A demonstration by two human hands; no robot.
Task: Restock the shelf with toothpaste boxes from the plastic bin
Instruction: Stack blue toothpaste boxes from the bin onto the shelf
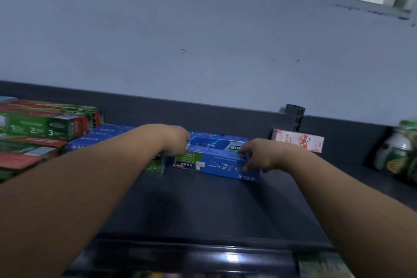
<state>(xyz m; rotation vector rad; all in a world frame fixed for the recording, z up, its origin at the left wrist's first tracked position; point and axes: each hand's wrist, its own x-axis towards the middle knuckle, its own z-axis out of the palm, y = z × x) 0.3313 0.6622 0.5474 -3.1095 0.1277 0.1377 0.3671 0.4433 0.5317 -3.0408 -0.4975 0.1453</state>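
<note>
Pale blue-grey painted wall filling the upper half, matte and scuffed with small dark marks. Below it, dark matte shelf, flat and smooth, with a low back panel of the same dark tone and a glossy front lip catching a glint of light. At the left end, a stack of red and green boxes, long cardboard cartons lying flat with the numerals 1, 2, 3 along one side. Just beside that stack, more blue boxes lying flat, partly hidden behind the left forearm. Near the middle of the shelf, close to the back panel, the blue toothpaste box: a long rectangular carton resting flat, long axis running left to right and slightly skewed, glossy printed card in deep blue with white script, a green patch toward its left end and a shiny top face. Left hand curled against the box's left end, right hand closed over its right end, fingers bent down the front face, holding it between them. Behind to the right, a small pink box. At the far right edge, blurred green-labelled bottles.
</note>
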